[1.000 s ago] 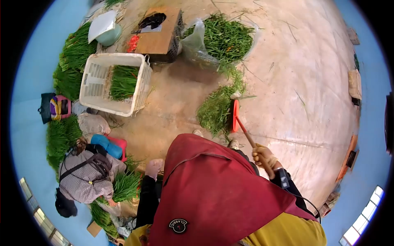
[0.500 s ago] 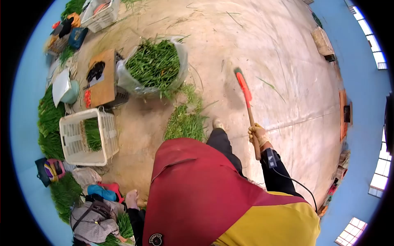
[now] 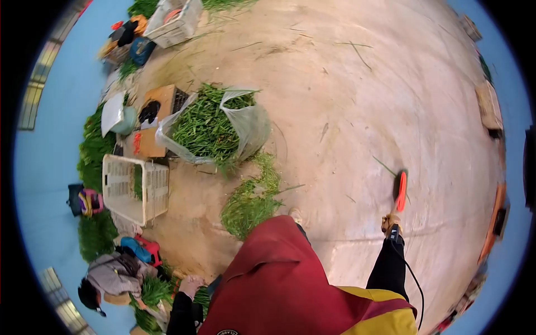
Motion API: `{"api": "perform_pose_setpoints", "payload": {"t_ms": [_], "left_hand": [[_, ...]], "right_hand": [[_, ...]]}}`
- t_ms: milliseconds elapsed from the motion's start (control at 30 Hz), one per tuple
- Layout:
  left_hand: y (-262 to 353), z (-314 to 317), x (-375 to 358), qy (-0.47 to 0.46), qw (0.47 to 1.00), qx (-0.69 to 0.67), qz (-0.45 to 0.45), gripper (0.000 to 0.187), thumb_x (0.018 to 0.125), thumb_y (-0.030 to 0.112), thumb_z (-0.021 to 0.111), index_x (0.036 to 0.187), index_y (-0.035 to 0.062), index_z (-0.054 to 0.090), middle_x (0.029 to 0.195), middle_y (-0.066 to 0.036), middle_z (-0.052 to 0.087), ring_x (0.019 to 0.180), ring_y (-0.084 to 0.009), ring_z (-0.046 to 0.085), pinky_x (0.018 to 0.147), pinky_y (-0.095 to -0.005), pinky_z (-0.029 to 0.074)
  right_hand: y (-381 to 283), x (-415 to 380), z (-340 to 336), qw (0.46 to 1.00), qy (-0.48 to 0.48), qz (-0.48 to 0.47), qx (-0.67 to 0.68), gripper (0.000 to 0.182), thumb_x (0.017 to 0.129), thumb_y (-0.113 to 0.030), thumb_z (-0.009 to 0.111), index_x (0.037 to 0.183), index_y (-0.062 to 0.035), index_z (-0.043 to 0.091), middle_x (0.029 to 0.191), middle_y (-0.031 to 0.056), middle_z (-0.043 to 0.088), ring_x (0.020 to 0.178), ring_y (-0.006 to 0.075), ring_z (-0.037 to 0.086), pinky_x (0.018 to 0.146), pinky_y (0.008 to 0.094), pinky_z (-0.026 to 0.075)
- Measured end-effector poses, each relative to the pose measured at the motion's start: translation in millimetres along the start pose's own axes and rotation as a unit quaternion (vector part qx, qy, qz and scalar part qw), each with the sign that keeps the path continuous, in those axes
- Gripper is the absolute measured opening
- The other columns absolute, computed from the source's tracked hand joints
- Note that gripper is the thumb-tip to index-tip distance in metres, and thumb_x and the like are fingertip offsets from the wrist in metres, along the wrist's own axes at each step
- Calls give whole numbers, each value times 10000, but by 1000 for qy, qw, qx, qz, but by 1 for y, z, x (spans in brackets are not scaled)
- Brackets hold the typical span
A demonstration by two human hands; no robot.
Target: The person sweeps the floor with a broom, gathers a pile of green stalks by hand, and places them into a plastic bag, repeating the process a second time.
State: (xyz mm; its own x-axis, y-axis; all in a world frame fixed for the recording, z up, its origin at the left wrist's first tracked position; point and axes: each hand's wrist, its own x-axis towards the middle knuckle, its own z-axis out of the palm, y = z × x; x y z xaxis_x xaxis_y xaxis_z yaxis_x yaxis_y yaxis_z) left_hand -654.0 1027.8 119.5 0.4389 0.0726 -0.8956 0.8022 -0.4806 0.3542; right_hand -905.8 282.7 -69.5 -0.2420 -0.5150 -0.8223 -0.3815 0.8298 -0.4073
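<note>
My right hand [image 3: 390,224], in a yellowish work glove, is wrapped round the handle of a broom at the right of the head view. The broom [image 3: 401,192] has a bright red-orange head with dark green bristles, close over the concrete floor beside a loose green stalk [image 3: 384,166]. Low at the left, my left hand [image 3: 191,285] hangs beside my red apron; its fingers are too small and blurred to make out. A heap of green trimmings [image 3: 251,204] lies on the floor just ahead of my foot.
A clear plastic bag [image 3: 254,131] full of cut green stalks stands ahead, beside a wooden board [image 3: 153,137]. White crates [image 3: 146,192] and piles of greens line the left wall. A person [image 3: 111,276] sits at lower left among greens.
The broom has swung right and closer to me, with my right hand still round it. My view has turned, and my left hand sits slightly lower and further right in it.
</note>
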Motion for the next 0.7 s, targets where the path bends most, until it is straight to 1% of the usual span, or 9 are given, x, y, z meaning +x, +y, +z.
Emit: {"api": "perform_pose_setpoints", "payload": {"t_ms": [67,167,367,433,467,533,567,633,700], "left_hand": [[22,17,-9,-6,1000,11,14,182,737,104,610,597,116,494,575,46,486,479,-52,401,413,-202,276],[17,26,-12,15,999,42,12,106,785,168,601,710,93,598,550,62,465,459,-29,374,426,-192,281],[-23,33,21,-22,1000,-1,-19,98,805,161,582,776,73,613,652,24,563,566,-53,493,479,-196,346],[-91,13,76,-86,935,192,287,126,819,180,558,800,70,615,709,0,592,629,-77,537,509,-211,376],[-91,10,76,-87,935,186,288,126,819,180,558,800,70,615,709,0,592,629,-77,537,509,-211,376],[-74,16,74,-115,953,161,230,156,806,202,544,835,70,623,702,-14,584,601,-86,518,515,-222,385],[-60,18,71,-113,954,149,234,156,806,202,544,835,70,623,702,-14,584,601,-86,518,515,-222,385],[-42,11,62,-30,999,-37,23,145,774,201,550,799,74,614,675,-1,557,560,-77,480,493,-218,369],[-46,0,63,-15,996,-84,21,136,763,192,549,788,74,611,666,5,546,544,-74,462,480,-218,360]], "right_hand": [[-10,7,11,987,-94,-49,-118,12,764,-64,444,756,-62,435,513,59,453,371,171,406,333,291,316],[-5,-56,67,988,-117,-101,15,85,696,-17,481,778,-27,468,492,81,439,335,189,389,324,302,319],[69,-152,117,930,-168,-191,-267,267,644,27,515,909,10,480,619,95,511,455,236,518,379,338,465],[100,-176,126,893,-220,-171,-352,314,660,10,533,964,22,457,649,116,527,468,252,539,366,358,468],[112,-182,129,861,-235,-161,-421,342,666,0,543,993,32,449,675,129,541,484,255,554,355,366,463],[128,-178,132,806,-277,-169,-496,501,679,-31,561,1143,64,399,793,171,572,644,273,604,470,360,496],[141,-200,127,681,-292,-292,-604,672,689,-58,573,1280,75,280,917,187,577,811,248,594,621,323,494],[136,-228,127,695,-369,-240,-569,720,689,-98,587,1318,47,267,953,166,579,834,206,559,673,282,465],[97,-284,125,679,-399,-250,-563,713,687,-98,588,1317,37,283,955,156,580,790,192,558,641,281,466]]}}
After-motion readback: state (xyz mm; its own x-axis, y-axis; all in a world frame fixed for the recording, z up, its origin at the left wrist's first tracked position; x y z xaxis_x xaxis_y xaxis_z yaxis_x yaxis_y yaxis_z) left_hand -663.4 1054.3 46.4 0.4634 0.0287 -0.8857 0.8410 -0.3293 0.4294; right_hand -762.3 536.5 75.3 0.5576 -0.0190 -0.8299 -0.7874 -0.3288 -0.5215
